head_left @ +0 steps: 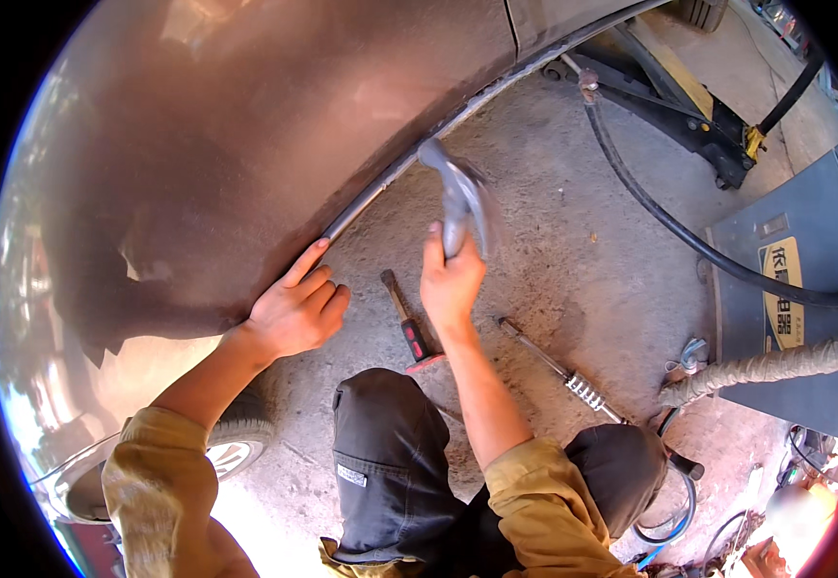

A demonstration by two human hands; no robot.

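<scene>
Bodywork (274,106), brown and glossy, fills the upper left of the frame; a wheel (231,453) shows at lower left. Left of centre, the left hand (295,313) rests its straightened index finger on the sill edge (409,159); its other fingers curl, gripping what, if anything, I cannot tell. A chisel (402,313) lies midframe. Beside it the right hand (452,286) has its fingers clamped round the hammer (455,193), handle pointing up the frame, blurred head slanting, one end toward the sill edge at upper left. Rightward, a spring-fitted rod (587,390) slopes down to the right, toward the knee (621,472). A jack (669,135) stands upper right; a black hose (645,197) curves across a grey-blue cabinet (828,217).
</scene>
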